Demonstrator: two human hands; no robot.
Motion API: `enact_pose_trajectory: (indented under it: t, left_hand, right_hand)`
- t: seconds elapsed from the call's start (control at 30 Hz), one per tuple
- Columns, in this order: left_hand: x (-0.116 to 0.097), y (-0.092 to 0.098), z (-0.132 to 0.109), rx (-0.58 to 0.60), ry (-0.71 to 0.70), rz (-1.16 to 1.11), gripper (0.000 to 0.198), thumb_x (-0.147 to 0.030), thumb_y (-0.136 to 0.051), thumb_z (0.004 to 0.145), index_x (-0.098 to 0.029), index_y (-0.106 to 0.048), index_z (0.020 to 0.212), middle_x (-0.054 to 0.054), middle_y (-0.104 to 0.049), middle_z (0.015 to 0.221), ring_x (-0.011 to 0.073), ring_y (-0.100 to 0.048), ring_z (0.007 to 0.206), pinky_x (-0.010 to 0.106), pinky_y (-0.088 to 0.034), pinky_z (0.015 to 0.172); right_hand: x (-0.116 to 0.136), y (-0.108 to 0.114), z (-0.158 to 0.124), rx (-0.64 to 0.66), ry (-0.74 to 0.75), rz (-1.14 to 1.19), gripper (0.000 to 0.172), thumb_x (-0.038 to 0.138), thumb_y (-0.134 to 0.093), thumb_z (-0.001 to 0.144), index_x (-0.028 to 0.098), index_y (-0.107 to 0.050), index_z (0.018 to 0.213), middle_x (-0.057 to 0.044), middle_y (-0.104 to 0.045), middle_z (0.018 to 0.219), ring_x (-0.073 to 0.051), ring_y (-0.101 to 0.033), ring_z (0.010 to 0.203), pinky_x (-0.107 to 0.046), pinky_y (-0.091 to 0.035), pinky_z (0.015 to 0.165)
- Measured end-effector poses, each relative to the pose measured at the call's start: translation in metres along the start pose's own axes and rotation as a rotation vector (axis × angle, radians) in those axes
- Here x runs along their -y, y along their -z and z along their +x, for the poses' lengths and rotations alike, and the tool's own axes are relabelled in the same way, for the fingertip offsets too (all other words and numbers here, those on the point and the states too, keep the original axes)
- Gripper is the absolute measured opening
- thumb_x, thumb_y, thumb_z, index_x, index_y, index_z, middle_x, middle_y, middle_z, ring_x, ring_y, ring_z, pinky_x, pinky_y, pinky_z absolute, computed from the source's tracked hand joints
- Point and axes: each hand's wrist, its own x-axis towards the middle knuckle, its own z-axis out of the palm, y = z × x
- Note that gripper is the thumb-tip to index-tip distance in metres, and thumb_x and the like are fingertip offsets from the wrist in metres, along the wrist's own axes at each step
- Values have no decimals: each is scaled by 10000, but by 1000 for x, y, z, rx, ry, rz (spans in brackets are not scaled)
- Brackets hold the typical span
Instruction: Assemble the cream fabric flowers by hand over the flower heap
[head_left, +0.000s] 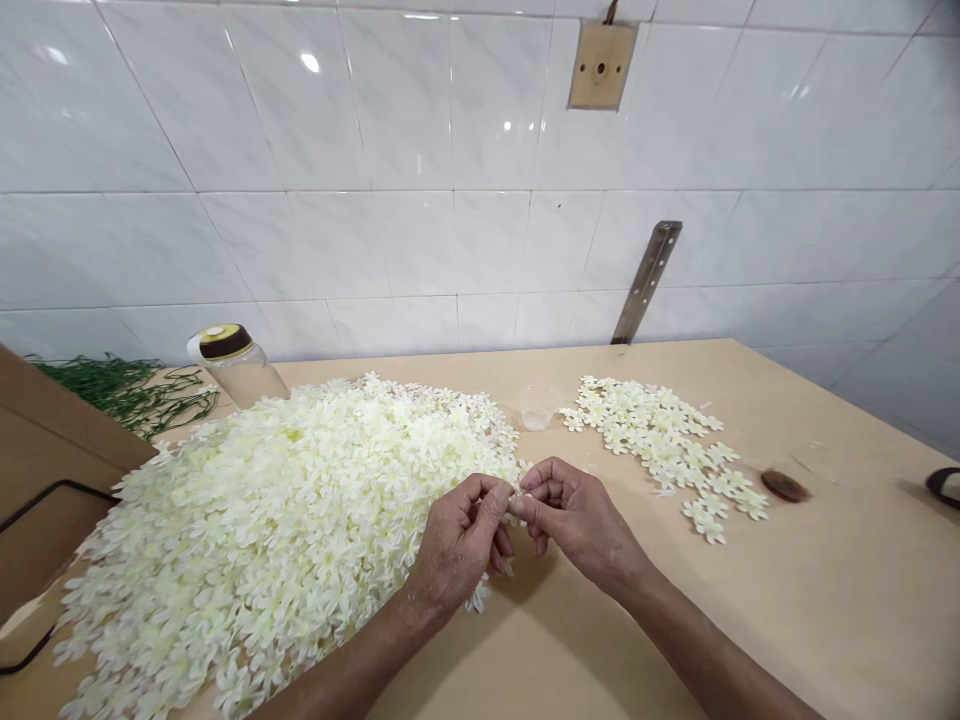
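My left hand (466, 538) and my right hand (574, 515) meet at the right edge of a big heap of cream-white artificial flowers (300, 500). Thumb and fingers of both are closed in a pinch, tip to tip. Between them is a small pale artificial flower (519, 494), mostly covered by the fingertips. More petals show just under my left fingers. A smaller spread of the same flowers (652, 430) lies to the right, beyond my right hand.
Behind the heap stands a clear bottle (244, 370) with a brown and yellow lid, near green stems (127, 390). A small clear cup (538, 408) sits between the flower groups. A brown oval piece (784, 486) lies right. A cardboard box (60, 470) borders the left; a tiled wall (405, 240) rises behind.
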Motion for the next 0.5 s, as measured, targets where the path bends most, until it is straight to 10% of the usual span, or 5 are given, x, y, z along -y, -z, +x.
enact_pose_trajectory:
  t: [0.5]
  left_hand:
    - [-3,0,1,-93,-64,123,309,-440,-573,910,-152,-643,825,-11,-587,544,98,-533,419,202,-455,440]
  right_hand:
    - [-2,2,-2,2,35,8,363,379,-812,740,191,-590,958,7,-661,763,-143,-636,589,-294,-556,588]
